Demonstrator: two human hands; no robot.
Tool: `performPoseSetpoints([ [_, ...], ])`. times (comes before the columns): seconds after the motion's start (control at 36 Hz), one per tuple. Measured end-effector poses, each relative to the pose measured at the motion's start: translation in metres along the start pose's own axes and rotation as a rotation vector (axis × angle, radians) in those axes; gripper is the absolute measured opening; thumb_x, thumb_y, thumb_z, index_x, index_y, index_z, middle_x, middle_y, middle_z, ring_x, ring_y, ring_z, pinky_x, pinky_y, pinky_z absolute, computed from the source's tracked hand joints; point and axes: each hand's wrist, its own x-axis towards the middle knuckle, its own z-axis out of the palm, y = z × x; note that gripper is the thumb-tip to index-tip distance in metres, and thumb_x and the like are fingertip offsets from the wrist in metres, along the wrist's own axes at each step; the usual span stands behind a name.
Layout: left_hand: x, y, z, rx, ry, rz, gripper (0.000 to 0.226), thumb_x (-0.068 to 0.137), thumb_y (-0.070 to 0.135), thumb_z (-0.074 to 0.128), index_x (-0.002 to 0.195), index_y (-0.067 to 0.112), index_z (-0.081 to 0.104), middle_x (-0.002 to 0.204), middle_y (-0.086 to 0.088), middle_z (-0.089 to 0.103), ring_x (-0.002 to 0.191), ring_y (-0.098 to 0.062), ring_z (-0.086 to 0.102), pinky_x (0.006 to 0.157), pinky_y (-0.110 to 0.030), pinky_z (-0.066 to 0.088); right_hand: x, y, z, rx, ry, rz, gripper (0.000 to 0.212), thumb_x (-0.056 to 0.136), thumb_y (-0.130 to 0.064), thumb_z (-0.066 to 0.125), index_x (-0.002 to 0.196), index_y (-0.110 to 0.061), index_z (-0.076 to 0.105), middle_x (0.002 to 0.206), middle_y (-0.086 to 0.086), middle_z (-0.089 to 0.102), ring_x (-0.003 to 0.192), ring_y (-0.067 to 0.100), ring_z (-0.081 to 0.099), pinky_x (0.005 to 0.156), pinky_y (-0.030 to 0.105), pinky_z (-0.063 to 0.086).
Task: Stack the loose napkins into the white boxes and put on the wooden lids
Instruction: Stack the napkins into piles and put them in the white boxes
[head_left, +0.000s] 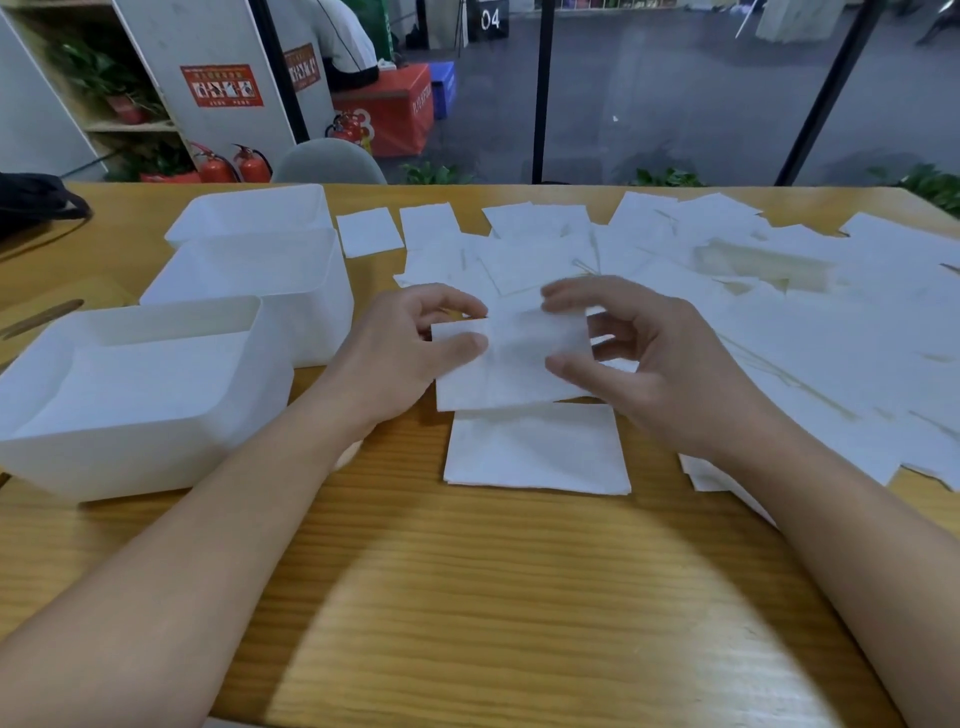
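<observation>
The wooden surface (467, 597) spreads beneath both grips. A wide scatter of loose napkins (779, 322) covers it beyond and to the right of the right grip. Three white boxes (249, 280) stand in a row to the left of the left grip, all lidless; the nearest box (130, 395) has a white layer in its bottom. A small napkin stack (535, 452) lies just below the grips. The left grip (400, 353) and right grip (649, 364) each pinch one held napkin (514, 364) between thumb and curled fingers, lifted above that stack.
</observation>
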Motion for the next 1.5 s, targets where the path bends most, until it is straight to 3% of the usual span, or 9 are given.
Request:
performPoseSetpoints([
  [0.11,-0.005,0.007,-0.001,-0.103,-0.072,0.066,0.02,0.095,0.029,0.085,0.114,0.03,0.08,0.113,-0.005,0.081,0.107,-0.038,0.076,0.103,-0.067,0.056,0.003,-0.004,-0.001,0.028,0.129,0.203,0.054,0.092,-0.043,0.083,0.142,-0.041,0.061,0.128,-0.018,0.07,0.087,0.011,0.078,0.069,0.031,0.065],
  [0.22,-0.009,0.014,-0.003,-0.106,-0.193,0.047,0.016,0.098,0.021,0.082,0.114,0.02,0.08,0.113,-0.011,0.08,0.107,-0.039,0.076,0.105,-0.065,0.056,0.006,0.0,-0.01,-0.028,0.06,0.319,0.012,0.093,-0.035,0.084,0.105,-0.033,0.081,0.084,-0.003,0.074,0.058,0.012,0.066,0.055,0.024,0.051],
  [0.33,-0.01,0.016,-0.007,0.0,-0.307,-0.003,0.009,0.1,0.026,0.08,0.108,0.021,0.081,0.077,-0.01,0.063,0.069,-0.022,0.061,0.062,-0.035,0.054,0.005,-0.003,-0.02,-0.108,-0.126,0.364,0.006,0.095,-0.026,0.082,0.089,-0.027,0.081,0.065,-0.007,0.067,0.051,0.017,0.066,0.052,0.023,0.052],
  [0.44,-0.012,0.018,-0.009,0.119,-0.384,-0.043,0.008,0.102,0.031,0.077,0.108,0.027,0.079,0.071,-0.015,0.049,0.064,-0.021,0.052,0.062,-0.031,0.044,0.002,-0.009,-0.022,-0.196,-0.315,0.375,0.005,0.098,-0.025,0.078,0.093,-0.025,0.077,0.064,0.003,0.074,0.048,0.014,0.063,0.055,0.029,0.053],
  [0.67,-0.012,0.014,-0.005,0.255,-0.398,-0.013,0.009,0.102,0.039,0.075,0.102,0.03,0.075,0.064,0.001,0.052,0.063,-0.018,0.043,0.073,-0.03,0.042,0.002,0.0,-0.017,-0.264,-0.352,0.344,0.007,0.094,-0.027,0.079,0.09,-0.027,0.074,0.063,0.002,0.071,0.05,0.011,0.063,0.056,0.027,0.05],
  [0.97,-0.01,0.011,-0.003,0.394,-0.356,0.059,0.01,0.101,0.038,0.076,0.096,0.031,0.071,0.075,-0.009,0.07,0.058,-0.01,0.052,0.065,-0.026,0.042,0.002,0.014,-0.011,-0.337,-0.284,0.249,0.012,0.093,-0.031,0.082,0.083,-0.033,0.075,0.074,-0.012,0.068,0.061,0.002,0.058,0.055,0.015,0.044],
  [1.17,-0.006,0.005,-0.004,0.456,-0.228,0.11,0.016,0.089,0.048,0.085,0.092,0.037,0.075,0.083,0.011,0.066,0.066,-0.001,0.053,0.066,-0.027,0.048,0.007,0.021,0.003,-0.469,0.001,0.147,0.012,0.093,-0.045,0.08,0.099,-0.035,0.076,0.096,-0.017,0.064,0.082,0.004,0.058,0.07,0.028,0.047],
  [1.28,-0.006,0.001,0.003,0.402,-0.196,0.12,0.014,0.094,0.045,0.082,0.089,0.034,0.074,0.08,0.012,0.066,0.065,-0.001,0.052,0.064,-0.025,0.049,0.014,0.027,0.012,-0.532,0.038,0.125,0.016,0.095,-0.042,0.076,0.102,-0.028,0.078,0.101,-0.013,0.064,0.081,0.005,0.057,0.066,0.027,0.04],
  [1.5,-0.005,-0.003,0.007,0.405,-0.244,0.132,0.01,0.096,0.043,0.079,0.093,0.037,0.072,0.08,0.017,0.065,0.066,-0.001,0.052,0.067,-0.031,0.053,0.02,0.026,0.022,-0.682,0.053,0.114,0.012,0.097,-0.028,0.071,0.086,-0.022,0.072,0.09,-0.009,0.062,0.08,0.018,0.061,0.07,0.041,0.055],
])
